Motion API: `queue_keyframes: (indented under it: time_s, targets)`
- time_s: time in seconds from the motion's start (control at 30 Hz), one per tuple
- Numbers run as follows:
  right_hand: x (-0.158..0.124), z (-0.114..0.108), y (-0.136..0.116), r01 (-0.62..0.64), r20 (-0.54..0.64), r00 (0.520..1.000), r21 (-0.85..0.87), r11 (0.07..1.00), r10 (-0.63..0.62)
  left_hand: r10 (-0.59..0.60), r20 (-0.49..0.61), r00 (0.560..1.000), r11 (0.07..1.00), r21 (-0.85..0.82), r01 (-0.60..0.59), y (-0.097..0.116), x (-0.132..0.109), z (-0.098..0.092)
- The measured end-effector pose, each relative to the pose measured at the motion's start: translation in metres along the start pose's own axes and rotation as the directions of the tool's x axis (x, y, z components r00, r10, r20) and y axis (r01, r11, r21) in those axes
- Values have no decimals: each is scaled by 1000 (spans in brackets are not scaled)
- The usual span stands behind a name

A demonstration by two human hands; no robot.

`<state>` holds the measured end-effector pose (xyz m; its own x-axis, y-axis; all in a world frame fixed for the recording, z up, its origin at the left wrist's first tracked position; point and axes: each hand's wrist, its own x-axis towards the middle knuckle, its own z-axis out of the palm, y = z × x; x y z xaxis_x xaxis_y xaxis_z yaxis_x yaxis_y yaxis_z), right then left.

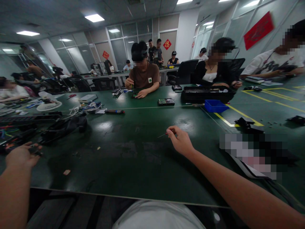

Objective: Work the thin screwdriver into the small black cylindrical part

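Observation:
My right hand is closed around a thin screwdriver over the middle of the green table. Its slim shaft points left, and the fingers cover most of the handle. At the left edge of the view, my left hand has its fingers curled about a small dark part, whose kind I cannot make out. Just beyond that hand lie a black device and a clutter of dark parts with coloured wires.
Across the table a person in a brown shirt works on a small board. A hard drive, a black open case and a blue bin stand farther back. Black parts lie to the right; a white fan lies far left.

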<state>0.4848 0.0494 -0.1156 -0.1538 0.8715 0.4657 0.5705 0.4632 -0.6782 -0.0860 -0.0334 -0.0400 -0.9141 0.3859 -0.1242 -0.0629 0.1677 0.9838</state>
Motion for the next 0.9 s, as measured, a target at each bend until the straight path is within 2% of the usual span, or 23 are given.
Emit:
queue_keyframes:
  time_s: [0.07, 0.13, 0.27, 0.37, 0.43, 0.5, 0.6, 0.7, 0.73, 0.8, 0.9]
  targets:
    - [0, 0, 0, -1, 5, 1000, -2, 1000, 1, -47, -19, 999, 999, -12, 46, -3, -8, 12]
    - [0, 1, 1, -1, 3, 1000, -2, 1000, 1, -43, 29, 999, 999, -21, 44, -6, -18, 26]
    - [-1, 2, 4, -7, -8, 1000, 7, 1000, 7, 18, 209, 978, 999, -51, -7, -14, -42, 63]
    - [-1, 2, 4, -20, -4, 1000, 15, 1000, 20, 22, 390, 920, 998, -66, 4, -17, -71, 96]
    - [-1, 2, 4, -36, 1, 999, 25, 999, 36, 43, 519, 854, 998, -60, -14, -18, -94, 119]
    - [0, 2, 5, -56, 11, 998, 37, 998, 56, 74, 642, 763, 997, -39, -63, -21, -120, 141]
    - [0, 3, 6, -80, 41, 996, 64, 995, 77, 98, 779, 619, 993, -40, -107, -29, -161, 175]
    - [0, 3, 7, -84, 67, 995, 100, 991, 78, 116, 870, 478, 988, -52, -143, -39, -202, 205]
    - [0, 3, 6, -85, 71, 994, 105, 991, 78, 126, 895, 427, 981, -48, -191, -43, -215, 214]
    - [0, 1, 4, -84, 83, 994, 96, 992, 76, 142, 925, 351, 938, -13, -347, -50, -240, 230]
    - [0, -2, 2, -87, 109, 991, 70, 994, 79, 204, 934, 293, 803, 12, -596, -62, -269, 246]
